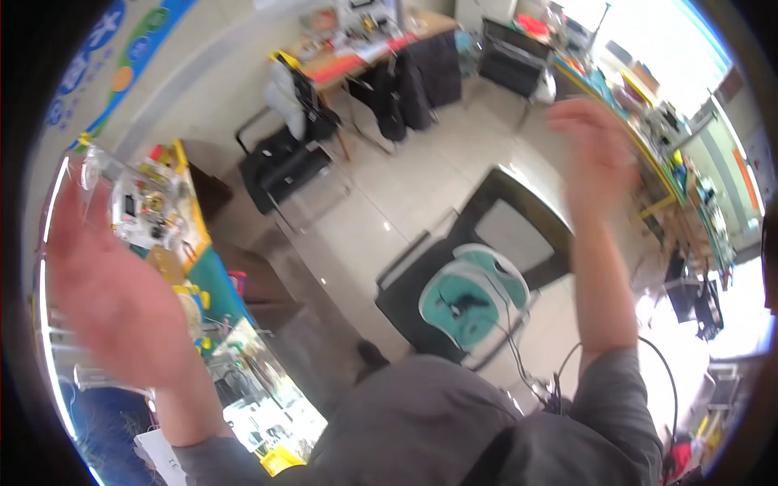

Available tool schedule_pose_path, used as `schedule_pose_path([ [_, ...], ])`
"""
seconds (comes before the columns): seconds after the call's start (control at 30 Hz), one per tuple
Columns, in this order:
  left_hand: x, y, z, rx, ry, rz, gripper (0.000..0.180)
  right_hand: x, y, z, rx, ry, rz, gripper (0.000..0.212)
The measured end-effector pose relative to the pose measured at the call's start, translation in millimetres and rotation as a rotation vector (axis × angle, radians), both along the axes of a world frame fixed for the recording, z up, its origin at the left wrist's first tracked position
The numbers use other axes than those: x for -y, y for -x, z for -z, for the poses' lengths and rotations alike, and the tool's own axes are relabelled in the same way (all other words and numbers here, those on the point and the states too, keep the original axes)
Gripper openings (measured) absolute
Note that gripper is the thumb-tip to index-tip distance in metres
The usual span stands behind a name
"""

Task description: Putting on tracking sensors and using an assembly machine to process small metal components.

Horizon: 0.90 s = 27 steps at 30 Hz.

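Note:
My left hand (121, 300) is raised on the left, in front of a cluttered workbench (212, 279). Blurred, its fingers stretch upward and apart, and I see nothing in it. My right hand (598, 158) is lifted on the right, above the floor and short of the far bench. Motion smears its fingers, so their shape is unclear; no held thing shows. Between my arms, lower down, a black chair (531, 215) carries a teal and white rounded object (462, 304) with a small dark item on it. Thin dark cables (519, 360) run from there toward my right side.
A black armchair (279, 166) stands by a wooden desk (433, 24) with items on it. Another dark chair (510, 61) is at the back. A long cluttered bench (648, 121) lines the right side. Brown cabinets (263, 279) stand beside the left bench. Pale tiles (389, 194) cover the floor.

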State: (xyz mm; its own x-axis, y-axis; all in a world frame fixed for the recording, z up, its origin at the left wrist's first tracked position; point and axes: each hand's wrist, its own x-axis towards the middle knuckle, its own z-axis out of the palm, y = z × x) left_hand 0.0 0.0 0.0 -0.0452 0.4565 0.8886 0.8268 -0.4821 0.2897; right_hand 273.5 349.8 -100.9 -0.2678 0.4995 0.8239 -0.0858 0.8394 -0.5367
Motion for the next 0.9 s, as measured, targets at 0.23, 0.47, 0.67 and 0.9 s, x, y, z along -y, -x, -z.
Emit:
schedule_pose_path([
  [0.23,-0.8,-27.3,297.9,0.438,1.187,-0.272,0.036,-12.3,-103.5,435.7,1.331,0.721,0.148,0.038],
  [0.47,81.4,-76.9,402.6,0.794,1.664,-0.249,0.04,112.4,-251.2,519.7,1.883,1.276,0.241,0.074],
  [0.67,109.6,-71.9,435.6,0.901,1.666,-0.262,0.039,157.4,-297.6,545.6,1.395,2.169,-0.018,0.046],
  [0.9,59.2,-69.7,430.5,0.874,1.612,-0.147,0.04,52.4,-151.0,375.1,1.282,1.702,-0.584,0.023],
])
